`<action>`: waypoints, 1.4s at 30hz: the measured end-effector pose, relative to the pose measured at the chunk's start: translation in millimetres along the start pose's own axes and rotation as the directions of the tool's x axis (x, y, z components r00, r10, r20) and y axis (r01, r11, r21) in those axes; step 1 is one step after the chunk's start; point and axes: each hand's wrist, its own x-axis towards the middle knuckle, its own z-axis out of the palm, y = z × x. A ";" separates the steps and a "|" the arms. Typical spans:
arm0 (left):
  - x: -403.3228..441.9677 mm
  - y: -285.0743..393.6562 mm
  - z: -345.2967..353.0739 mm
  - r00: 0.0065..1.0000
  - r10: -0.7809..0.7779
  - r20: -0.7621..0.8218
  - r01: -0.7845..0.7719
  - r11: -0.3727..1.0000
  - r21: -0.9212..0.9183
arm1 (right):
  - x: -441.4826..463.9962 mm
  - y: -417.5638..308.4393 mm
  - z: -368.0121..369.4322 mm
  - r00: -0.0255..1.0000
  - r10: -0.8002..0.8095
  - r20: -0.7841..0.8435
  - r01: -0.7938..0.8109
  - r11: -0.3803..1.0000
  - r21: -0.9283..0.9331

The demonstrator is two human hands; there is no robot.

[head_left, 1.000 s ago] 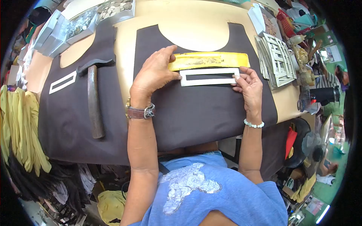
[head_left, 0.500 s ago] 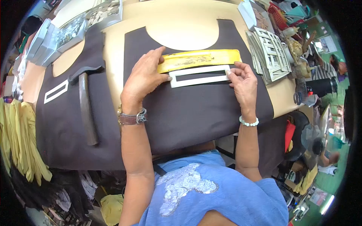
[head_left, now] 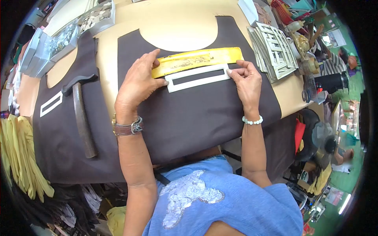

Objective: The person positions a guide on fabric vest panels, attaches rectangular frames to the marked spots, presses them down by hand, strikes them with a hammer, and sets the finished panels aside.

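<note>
A white rectangular frame (head_left: 199,77) with a long slot lies on a dark cut piece of material (head_left: 189,114). Just above it, nearly parallel, is a yellow strip (head_left: 197,61) with dark smudges. My left hand (head_left: 138,78) is at the left ends of both, its thumb on the frame's corner and its fingers by the strip's end, spread apart. My right hand (head_left: 249,80) pinches the frame's right end between thumb and curled fingers. On a second dark piece (head_left: 78,118) at the left rest a hammer (head_left: 82,114) and another white slotted frame (head_left: 51,104).
Boxes of small parts (head_left: 65,39) stand at the back left. A stack of pale slotted templates (head_left: 275,53) lies at the right, near a red basket (head_left: 283,11). Yellow cloths (head_left: 21,157) hang at the left edge. Another person's arm (head_left: 343,157) shows at the far right.
The view has shifted, so the table's contents appear further left and slightly rotated. Both hands keep their places at the frame's ends; my right fingers have curled closer together.
</note>
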 end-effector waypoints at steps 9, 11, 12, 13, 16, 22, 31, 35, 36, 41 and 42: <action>-0.1 0.2 0.4 1.000 0.022 -0.003 -0.022 1.000 0.009 | -1.5 -0.3 0.6 1.000 -0.022 -0.003 0.022 0.999 -0.035; -0.4 -1.2 0.7 0.999 0.048 -0.012 -0.047 0.998 0.032 | -1.2 0.5 1.5 1.000 -0.030 -0.002 0.029 0.998 -0.047; -0.3 -0.9 0.3 0.999 0.053 -0.008 -0.052 0.998 0.039 | -1.5 1.1 1.8 0.999 -0.036 -0.001 0.036 0.998 -0.054; 0.2 0.0 0.0 0.998 0.059 -0.003 -0.058 0.997 0.047 | -2.0 1.2 2.2 0.999 -0.043 -0.002 0.043 0.997 -0.061; -0.1 4.3 -1.2 0.999 0.049 0.008 -0.049 0.996 0.075 | -4.4 -3.4 2.9 0.996 -0.085 0.011 0.085 0.980 -0.181; -17.7 23.7 20.1 0.982 0.091 -0.167 -0.039 0.956 0.292 | -14.9 -7.8 5.1 0.878 -0.436 0.198 0.449 0.609 -0.654; -65.0 24.0 49.0 0.961 0.248 -0.124 -0.132 0.802 0.582 | -11.4 -13.8 4.5 0.774 -0.619 0.134 0.604 0.658 -0.449; -66.2 19.4 47.3 0.960 0.252 -0.123 -0.149 0.829 0.538 | -48.8 -21.9 63.9 0.627 -0.687 0.368 0.770 0.619 -0.156; -64.9 18.6 46.1 0.960 0.252 -0.122 -0.150 0.830 0.537 | -54.2 -23.6 72.5 0.548 -0.740 0.390 0.828 0.546 -0.129; -65.1 29.4 38.8 0.975 0.213 -0.066 -0.130 0.785 0.605 | -52.5 -20.1 66.2 0.626 -0.617 0.476 0.769 0.588 -0.250; -65.2 29.6 38.9 0.979 0.199 -0.049 -0.123 0.762 0.635 | -51.5 -17.3 64.3 0.628 -0.637 0.447 0.774 0.571 -0.274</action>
